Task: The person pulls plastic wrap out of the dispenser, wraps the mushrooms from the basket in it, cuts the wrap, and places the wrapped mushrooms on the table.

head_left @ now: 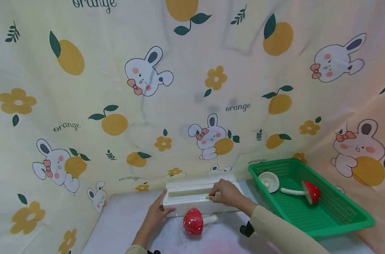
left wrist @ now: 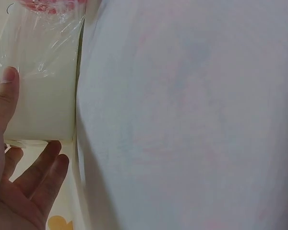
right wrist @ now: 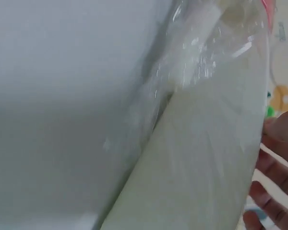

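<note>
A long white cling film dispenser stands on the table with its lid raised at the back. My left hand grips its left end, thumb on the front face and fingers round the end. On the dispenser's top edge, my right hand pinches a small green slide cutter. Clear cling film hangs down the front, shiny and wrinkled. A toy mushroom with a red cap and white stem lies before the dispenser, with film around it. How far the film wraps underneath is hidden.
A green plastic basket stands at the right, holding a red-capped toy mushroom and a white mushroom-like piece. A patterned cloth hangs close behind the dispenser. A pale cloth covers the table.
</note>
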### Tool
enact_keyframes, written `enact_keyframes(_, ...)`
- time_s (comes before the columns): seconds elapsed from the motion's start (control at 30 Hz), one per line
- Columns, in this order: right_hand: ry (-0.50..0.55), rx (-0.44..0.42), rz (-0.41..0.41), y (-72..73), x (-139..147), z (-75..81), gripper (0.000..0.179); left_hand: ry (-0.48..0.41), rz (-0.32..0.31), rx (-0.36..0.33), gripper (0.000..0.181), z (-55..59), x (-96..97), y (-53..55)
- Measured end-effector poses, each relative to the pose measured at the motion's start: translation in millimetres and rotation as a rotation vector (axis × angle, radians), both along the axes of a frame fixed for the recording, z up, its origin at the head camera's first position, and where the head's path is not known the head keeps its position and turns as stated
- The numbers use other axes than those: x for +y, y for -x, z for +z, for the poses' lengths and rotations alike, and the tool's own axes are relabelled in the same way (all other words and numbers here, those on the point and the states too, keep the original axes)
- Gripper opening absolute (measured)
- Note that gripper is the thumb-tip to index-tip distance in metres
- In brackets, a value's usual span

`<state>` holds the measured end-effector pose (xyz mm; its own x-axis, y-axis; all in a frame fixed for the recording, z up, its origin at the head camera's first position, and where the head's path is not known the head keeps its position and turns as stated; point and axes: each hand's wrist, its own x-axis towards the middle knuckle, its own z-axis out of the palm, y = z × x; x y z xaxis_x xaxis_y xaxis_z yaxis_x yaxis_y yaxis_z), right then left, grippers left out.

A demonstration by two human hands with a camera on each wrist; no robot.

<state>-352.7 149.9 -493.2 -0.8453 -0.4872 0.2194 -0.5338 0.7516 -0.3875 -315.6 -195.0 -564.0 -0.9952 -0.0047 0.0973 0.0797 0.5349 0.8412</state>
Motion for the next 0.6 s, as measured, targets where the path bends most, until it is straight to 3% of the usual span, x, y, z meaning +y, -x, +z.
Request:
enact_keyframes(0.23,-0.022,0.016,-0.08,-8.1,36,7.7,0.006,-0.005,0.017,0.004,0.104,4.3,-3.9,-3.3)
enact_keyframes(0.6,-0.062,0.093,-0.054,-11.8,69,8.6,0.007,-0.02,0.001,-0.005,0.103,2.3,4.3,-1.5)
